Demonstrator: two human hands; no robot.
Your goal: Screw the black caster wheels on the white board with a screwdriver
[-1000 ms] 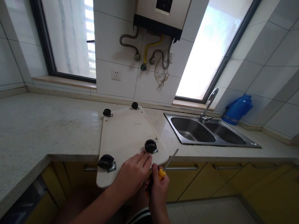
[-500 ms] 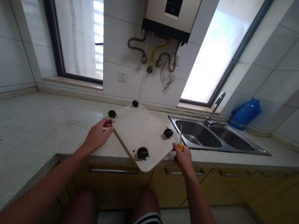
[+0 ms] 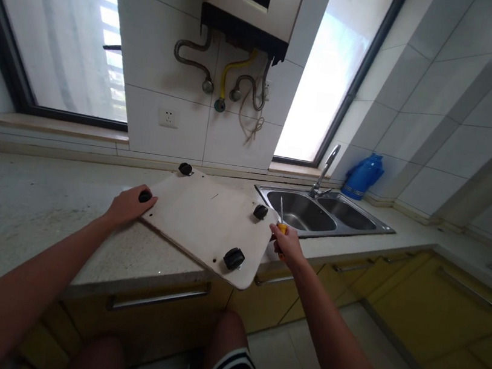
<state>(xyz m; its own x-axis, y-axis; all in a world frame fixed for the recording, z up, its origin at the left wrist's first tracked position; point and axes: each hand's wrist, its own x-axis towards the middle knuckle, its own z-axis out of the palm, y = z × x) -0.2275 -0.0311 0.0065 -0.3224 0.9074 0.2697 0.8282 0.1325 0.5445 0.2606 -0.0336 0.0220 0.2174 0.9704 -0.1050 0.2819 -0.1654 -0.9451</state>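
Note:
A pale wooden board (image 3: 204, 218) with black swivel casters near its corners lies tilted across the counter's front edge, its near corner jutting past the edge. My left hand (image 3: 130, 203) is closed around the board's left corner, beside the left caster (image 3: 145, 196), which shows partly between thumb and fingers. In my right hand (image 3: 287, 243) is a screwdriver (image 3: 282, 227) with an orange-yellow handle, its shaft pointing up. The fingers of that hand also touch the board's right edge. Other casters stand at the near corner (image 3: 233, 259), the right corner (image 3: 260, 211) and the back (image 3: 185, 168).
Behind the board to the right is a double steel sink (image 3: 335, 231) with a tap (image 3: 326, 171). A blue thermos-like jug (image 3: 363, 176) leans by the wall. A water heater (image 3: 252, 8) hangs above. Yellow cabinets with bar handles (image 3: 161, 296) run under the counter.
My view has swung to the right. My left hand has moved onto the board's left corner by the caster, and the board has turned slightly. The screwdriver stays in my right hand.

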